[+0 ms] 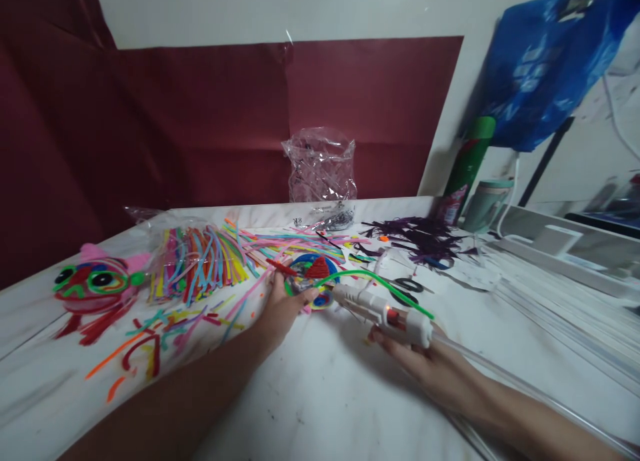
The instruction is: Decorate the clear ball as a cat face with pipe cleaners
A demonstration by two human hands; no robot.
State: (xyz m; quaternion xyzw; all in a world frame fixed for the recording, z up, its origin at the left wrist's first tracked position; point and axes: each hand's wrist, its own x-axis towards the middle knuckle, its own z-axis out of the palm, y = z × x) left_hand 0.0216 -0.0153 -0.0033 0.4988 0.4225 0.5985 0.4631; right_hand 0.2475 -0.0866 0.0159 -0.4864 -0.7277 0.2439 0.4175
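My right hand (pixel 417 361) is wrapped round a white hot glue gun (pixel 367 306), its orange light lit and its nozzle pointing left. A long clear glue stick (pixel 500 374) runs out of its back end. My left hand (pixel 283 304) grips the near left edge of a round, multicoloured pipe-cleaner piece (pixel 327 297), with blue rings and a red patch. From that piece a bright green pipe cleaner (pixel 380 274) arches to the right behind the gun. The nozzle tip is close to the piece; whether they touch, I cannot tell.
A finished-looking pink frog face (pixel 95 284) lies at the left. Beside it are bundled pipe cleaners (pixel 197 264) in plastic and loose cut bits (pixel 145 347). Black-handled scissors (pixel 407 286), dark purple strands (pixel 420 237) and clear sticks (pixel 570 327) lie at the right. A clear bag (pixel 323 167) stands behind.
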